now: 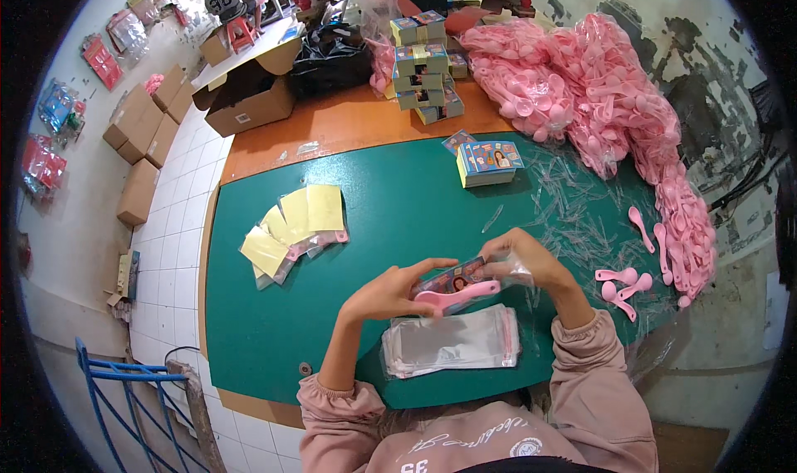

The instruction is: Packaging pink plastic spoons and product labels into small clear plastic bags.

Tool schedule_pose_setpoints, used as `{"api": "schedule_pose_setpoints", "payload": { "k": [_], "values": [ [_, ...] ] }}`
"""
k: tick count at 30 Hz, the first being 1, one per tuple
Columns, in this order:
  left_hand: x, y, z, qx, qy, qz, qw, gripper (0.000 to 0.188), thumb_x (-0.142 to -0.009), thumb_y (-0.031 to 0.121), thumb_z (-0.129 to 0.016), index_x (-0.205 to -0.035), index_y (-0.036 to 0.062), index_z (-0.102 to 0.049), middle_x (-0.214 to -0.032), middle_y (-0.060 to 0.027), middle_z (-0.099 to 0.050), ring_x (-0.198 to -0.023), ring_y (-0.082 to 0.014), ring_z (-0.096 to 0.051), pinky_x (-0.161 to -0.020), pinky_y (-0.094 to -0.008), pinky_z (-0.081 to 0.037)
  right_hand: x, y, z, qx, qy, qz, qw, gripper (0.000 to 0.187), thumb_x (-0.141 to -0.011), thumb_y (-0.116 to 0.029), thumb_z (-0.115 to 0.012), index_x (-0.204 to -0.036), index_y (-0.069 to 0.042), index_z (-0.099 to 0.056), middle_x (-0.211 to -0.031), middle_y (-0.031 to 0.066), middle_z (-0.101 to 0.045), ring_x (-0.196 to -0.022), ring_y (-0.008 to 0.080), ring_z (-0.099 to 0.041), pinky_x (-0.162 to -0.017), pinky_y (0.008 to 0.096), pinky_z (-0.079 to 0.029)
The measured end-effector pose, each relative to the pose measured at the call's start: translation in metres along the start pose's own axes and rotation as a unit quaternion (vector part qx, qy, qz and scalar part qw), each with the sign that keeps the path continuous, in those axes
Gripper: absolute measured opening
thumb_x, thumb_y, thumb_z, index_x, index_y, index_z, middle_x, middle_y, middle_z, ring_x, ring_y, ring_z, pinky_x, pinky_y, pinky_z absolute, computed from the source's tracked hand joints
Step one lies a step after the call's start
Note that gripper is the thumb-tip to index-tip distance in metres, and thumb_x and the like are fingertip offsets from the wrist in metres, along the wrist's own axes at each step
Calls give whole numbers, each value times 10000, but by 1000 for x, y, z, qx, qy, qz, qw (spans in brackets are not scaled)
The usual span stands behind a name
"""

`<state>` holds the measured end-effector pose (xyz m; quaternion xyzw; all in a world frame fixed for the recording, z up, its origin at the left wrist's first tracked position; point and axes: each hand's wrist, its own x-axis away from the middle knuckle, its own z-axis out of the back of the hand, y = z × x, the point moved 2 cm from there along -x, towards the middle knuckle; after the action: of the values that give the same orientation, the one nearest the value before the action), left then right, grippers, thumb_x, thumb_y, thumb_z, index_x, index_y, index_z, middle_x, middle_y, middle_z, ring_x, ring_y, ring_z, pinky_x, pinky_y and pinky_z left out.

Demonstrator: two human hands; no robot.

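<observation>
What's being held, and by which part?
A card and pink spoon with clear plastic: left grip at the left end, right grip at the right.

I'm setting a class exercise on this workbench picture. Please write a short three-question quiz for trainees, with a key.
1. What shows just behind the pink spoon, between the left hand and the right hand?

2. True or false: the stack of clear bags lies nearer the person than the stack of cards does.

3. Choose one. On the left part of the green table lie:
A) loose spoons
B) packets showing yellow card
C) blue cups

Key:
1. A printed card.
2. True.
3. B.
</observation>
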<state>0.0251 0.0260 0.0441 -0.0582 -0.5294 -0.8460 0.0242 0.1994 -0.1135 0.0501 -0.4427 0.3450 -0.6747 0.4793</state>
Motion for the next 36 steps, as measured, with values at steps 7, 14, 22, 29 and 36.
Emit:
{"api": "schedule_pose_setpoints", "payload": {
  "k": [7, 14, 22, 29, 36],
  "values": [
    [6, -22, -5, 91, 226, 108, 964, 482, -886, 208, -517, -1304, 104, -300, -897, -154, -632, -774, -198, -644, -632, -264, -505, -3, 5, 3, -61, 190, 80, 977, 141, -690, -78, -703, -747, -10, -593, -652, 28, -572, -618, 70, -509, -551, 232, -408],
    [-5, -16, -50, 504, 149, 114, 843, 540, -958, 297, -294, -1365, 215, 52, -1135, -259, -503, -1034, -327, -546, -833, -418, -478, 6, -17, -27, 123, 130, 182, 967, 239, -724, -107, -653, -941, -28, -590, -938, 135, -594, -864, 277, -576, -756, 333, -464],
    [2, -22, -52, 453, 142, 153, 867, 632, -908, 49, -303, -1381, 244, 68, -1089, -185, -527, -976, -257, -566, -842, -406, -480, -1, -10, -63, 225, 135, 189, 946, 203, -724, -112, -637, -896, -41, -554, -904, 116, -497, -911, 298, -491, -785, 383, -413],
    [2, -24, -50, 440, 155, 111, 877, 628, -900, 37, -329, -1407, 200, 4, -990, -137, -540, -877, -189, -580, -818, -322, -486, -7, -10, -71, 273, 107, 244, 924, 163, -709, -99, -605, -804, -15, -503, -847, 129, -476, -854, 309, -483, -778, 396, -401],
    [-6, -23, -47, 352, 171, 97, 915, 559, -920, 61, -318, -1409, 200, -84, -917, -104, -594, -829, -163, -603, -761, -302, -495, 0, -11, -53, 240, 50, 314, 917, 160, -737, -110, -630, -784, -22, -505, -792, 90, -472, -772, 244, -477, -711, 352, -394]
  ]
}}
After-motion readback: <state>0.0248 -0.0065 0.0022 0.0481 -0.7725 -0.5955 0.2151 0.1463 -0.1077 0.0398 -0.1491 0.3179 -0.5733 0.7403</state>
